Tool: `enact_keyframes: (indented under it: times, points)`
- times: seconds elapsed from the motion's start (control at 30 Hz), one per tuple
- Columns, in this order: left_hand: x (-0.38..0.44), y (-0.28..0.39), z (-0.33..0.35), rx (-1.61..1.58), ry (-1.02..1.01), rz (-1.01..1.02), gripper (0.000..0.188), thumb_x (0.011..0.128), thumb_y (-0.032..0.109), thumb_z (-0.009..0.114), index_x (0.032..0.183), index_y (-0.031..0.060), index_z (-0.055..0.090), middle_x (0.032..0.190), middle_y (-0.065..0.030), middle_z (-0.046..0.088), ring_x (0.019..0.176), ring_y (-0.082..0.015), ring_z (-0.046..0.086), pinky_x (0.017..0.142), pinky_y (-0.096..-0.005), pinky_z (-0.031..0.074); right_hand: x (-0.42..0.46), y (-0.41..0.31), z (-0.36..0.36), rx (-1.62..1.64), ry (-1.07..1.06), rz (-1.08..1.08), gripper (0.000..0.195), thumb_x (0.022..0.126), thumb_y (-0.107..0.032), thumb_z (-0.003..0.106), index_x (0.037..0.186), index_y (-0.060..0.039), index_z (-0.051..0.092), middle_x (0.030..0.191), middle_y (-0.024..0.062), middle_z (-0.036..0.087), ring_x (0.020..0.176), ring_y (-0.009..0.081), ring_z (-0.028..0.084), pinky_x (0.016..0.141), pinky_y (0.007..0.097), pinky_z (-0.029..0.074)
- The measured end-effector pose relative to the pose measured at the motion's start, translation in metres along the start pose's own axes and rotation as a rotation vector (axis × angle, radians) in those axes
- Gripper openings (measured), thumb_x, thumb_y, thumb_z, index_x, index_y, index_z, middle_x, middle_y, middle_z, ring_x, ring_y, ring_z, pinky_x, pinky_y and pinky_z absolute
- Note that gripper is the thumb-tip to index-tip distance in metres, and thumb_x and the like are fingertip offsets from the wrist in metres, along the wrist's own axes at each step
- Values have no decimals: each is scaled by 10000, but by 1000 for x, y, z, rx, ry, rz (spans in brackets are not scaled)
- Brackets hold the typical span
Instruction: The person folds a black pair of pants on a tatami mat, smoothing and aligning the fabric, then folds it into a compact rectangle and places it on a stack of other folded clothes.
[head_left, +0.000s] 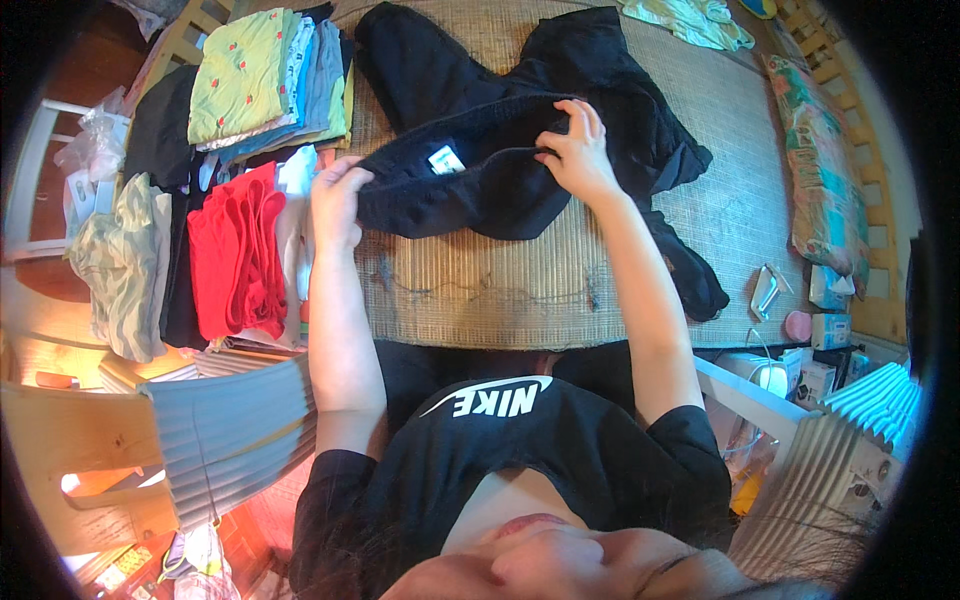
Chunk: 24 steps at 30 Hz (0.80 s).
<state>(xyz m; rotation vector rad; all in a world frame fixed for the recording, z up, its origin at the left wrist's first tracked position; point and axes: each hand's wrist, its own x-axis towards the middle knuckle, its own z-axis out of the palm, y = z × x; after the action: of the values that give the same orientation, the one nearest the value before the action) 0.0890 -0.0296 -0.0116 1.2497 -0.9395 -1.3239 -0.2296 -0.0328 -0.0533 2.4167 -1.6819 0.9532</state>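
A black garment (517, 195), probably a pair of trousers, lies on a woven mat (480, 307) with its waistband side towards me and a white label (446, 160) showing inside the opening. My left hand (337, 199) grips the left end of the waistband between thumb and fingers. At the right end, my right hand (577, 154) pinches the band's edge, its fingers bent over the opening. The rest of the black cloth spreads away from me, and a dark bunched piece (690, 270) lies at the right, partly hidden by my right forearm.
At the left stand folded clothes: a yellow-topped stack (236, 82), red garments (236, 255) and a camouflage piece (116, 262). A patterned pillow (814, 165) lies along the right wooden rail (874, 180). Tissue packs (831, 330) and a pink round object (798, 326) sit near the right corner.
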Motion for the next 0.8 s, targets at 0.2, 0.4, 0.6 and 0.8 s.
enact_keyframes:
  times: [0.2, 0.4, 0.6, 0.8]
  points:
    - [3, 4, -17, -76, 65, -41, 169, 666, -32, 511, 821, 4, 570, 736, -43, 580, 652, -134, 550, 605, -217, 428, 15, 15, -25, 227, 46, 60, 173, 643, -205, 713, 744, -92, 628, 1254, 149, 364, 1169, 353, 320, 964, 430, 270]
    - [4, 3, -14, 104, -211, 146, 188, 626, 0, 460, 797, 34, 532, 887, -52, 560, 860, -137, 524, 761, -228, 393, 26, 48, 5, 635, -177, 296, 242, 681, -222, 707, 806, -43, 602, 969, 74, 559, 884, 171, 529, 776, 293, 410]
    - [-4, -11, -6, -23, -577, 158, 792, 600, 308, 682, 1236, 46, 290, 1290, -174, 329, 1215, -247, 302, 1010, -317, 209, 44, 31, -29, 1058, -143, 461, 153, 725, -144, 665, 713, -65, 535, 657, -62, 505, 648, 39, 464, 602, 189, 367]
    - [-28, -12, 15, 1083, -505, 402, 1313, 351, 410, 837, 1376, 180, 49, 1411, -219, -43, 1292, -392, 119, 1034, -470, 210, 56, 17, -63, 873, -69, 401, 182, 706, -146, 672, 708, -58, 513, 656, -73, 454, 654, 29, 416, 610, 185, 346]
